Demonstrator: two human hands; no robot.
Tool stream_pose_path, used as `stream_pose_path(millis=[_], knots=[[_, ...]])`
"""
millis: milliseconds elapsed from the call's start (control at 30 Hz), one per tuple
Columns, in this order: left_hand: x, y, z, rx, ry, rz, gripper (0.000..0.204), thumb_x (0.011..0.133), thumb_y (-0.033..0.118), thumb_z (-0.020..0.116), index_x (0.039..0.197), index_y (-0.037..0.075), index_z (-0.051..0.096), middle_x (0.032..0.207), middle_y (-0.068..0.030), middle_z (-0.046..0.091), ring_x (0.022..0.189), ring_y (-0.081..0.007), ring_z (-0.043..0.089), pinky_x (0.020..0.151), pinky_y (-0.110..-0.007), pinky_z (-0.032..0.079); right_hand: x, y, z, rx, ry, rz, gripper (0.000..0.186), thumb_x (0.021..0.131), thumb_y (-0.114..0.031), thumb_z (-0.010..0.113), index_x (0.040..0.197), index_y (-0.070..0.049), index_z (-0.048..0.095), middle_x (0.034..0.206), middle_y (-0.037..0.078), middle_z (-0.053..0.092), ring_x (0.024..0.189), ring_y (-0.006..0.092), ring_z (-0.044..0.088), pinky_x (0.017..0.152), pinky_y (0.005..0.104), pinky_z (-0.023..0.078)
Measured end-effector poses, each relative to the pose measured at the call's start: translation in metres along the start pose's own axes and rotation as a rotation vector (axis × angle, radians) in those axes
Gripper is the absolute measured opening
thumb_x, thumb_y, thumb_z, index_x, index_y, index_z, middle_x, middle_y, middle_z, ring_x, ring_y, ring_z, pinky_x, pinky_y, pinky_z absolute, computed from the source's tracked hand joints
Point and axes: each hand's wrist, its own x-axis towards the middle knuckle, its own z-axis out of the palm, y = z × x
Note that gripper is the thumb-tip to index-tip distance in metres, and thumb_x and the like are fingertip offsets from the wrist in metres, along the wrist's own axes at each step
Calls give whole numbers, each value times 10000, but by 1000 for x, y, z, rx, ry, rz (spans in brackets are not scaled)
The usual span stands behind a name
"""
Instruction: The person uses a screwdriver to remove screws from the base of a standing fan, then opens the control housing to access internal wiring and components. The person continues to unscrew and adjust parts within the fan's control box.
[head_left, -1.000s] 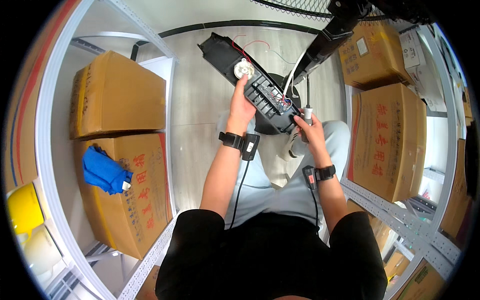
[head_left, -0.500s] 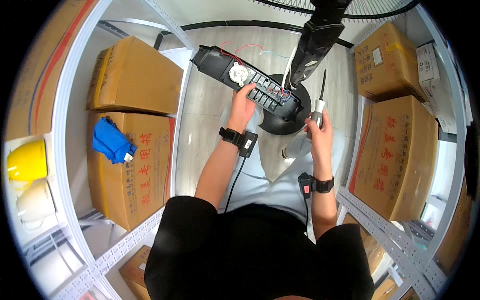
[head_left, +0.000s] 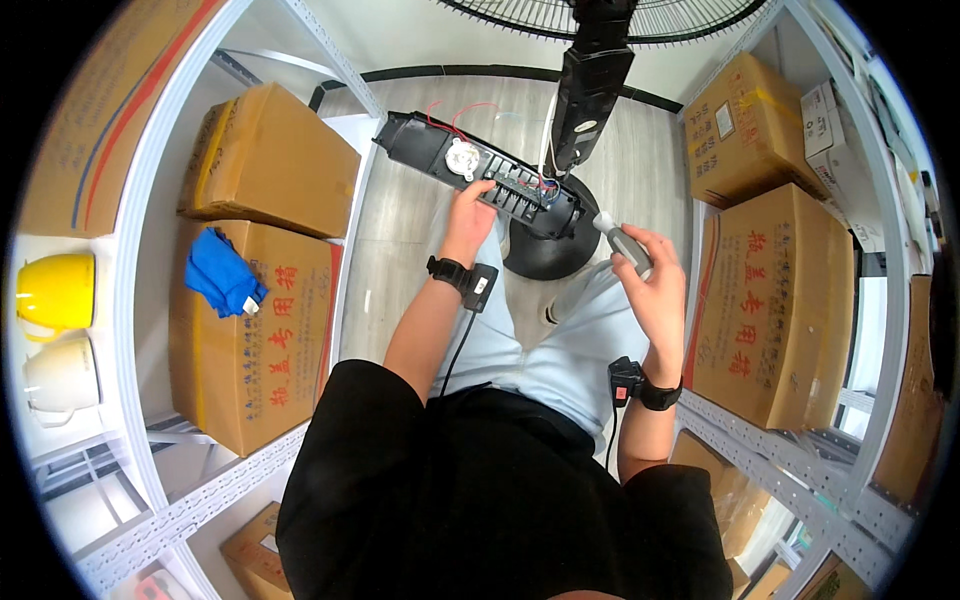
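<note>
My left hand (head_left: pixel 470 215) is closed on a long black plastic panel (head_left: pixel 410 142), its thumb on top. The panel carries a round white part (head_left: pixel 462 158), red wires and a circuit board (head_left: pixel 520 191) with wires running to the black fan column (head_left: pixel 590 80). The column stands on a round black base (head_left: pixel 540 258), partly behind the panel. To the right of the panel, my right hand (head_left: pixel 650 275) grips the grey-and-white handle of a screwdriver (head_left: pixel 630 250); its shaft is hard to make out.
Shelving with cardboard boxes (head_left: pixel 265 150) flanks me, with more boxes (head_left: pixel 770 300) at right. A blue cloth (head_left: pixel 222 270) lies on a left box, near yellow (head_left: pixel 55 290) and white cups (head_left: pixel 60 375). The wire fan guard (head_left: pixel 500 20) spans the top. My legs extend below the panel.
My right hand has left the panel, moved right and tipped the screwdriver from upright to slanted. The panel in my left hand now lies more level, and the fan column appears more vertical.
</note>
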Motion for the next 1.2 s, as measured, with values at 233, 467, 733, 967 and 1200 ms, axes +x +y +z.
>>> stream_pose_path(millis=[233,467,733,967,1200], knots=[[-10,-3,-2,-56,55,52,326,825,-53,524,1147,-35,572,1112,-143,647,1049,-276,631,964,-404,492,-4,-63,22,108,135,44,260,805,-73,730,1044,-22,640,987,102,711,892,165,667,784,281,511],[-3,12,10,-21,71,29,278,804,-62,552,1069,-9,617,1052,-99,657,965,-227,624,878,-368,492,34,-57,75,296,156,-43,267,864,-61,709,1075,-5,554,1034,105,702,786,126,686,699,254,567],[12,7,-2,15,88,26,400,792,-90,566,1174,26,590,1097,-81,648,1009,-232,625,893,-388,492,60,-50,102,337,134,-41,261,889,-49,682,1070,25,508,1085,173,666,817,180,692,695,301,611],[7,6,-5,-45,108,-7,406,782,-115,572,1161,31,572,1075,-75,630,976,-213,622,849,-360,508,60,-38,111,405,128,27,264,893,-36,671,1083,21,495,1102,179,654,824,195,694,704,298,611],[0,3,0,-32,100,53,420,799,-95,572,1197,39,579,1110,-92,648,1020,-237,630,880,-419,499,53,-33,110,416,150,21,270,901,-38,660,1097,17,482,1126,182,645,829,205,697,700,297,610]])
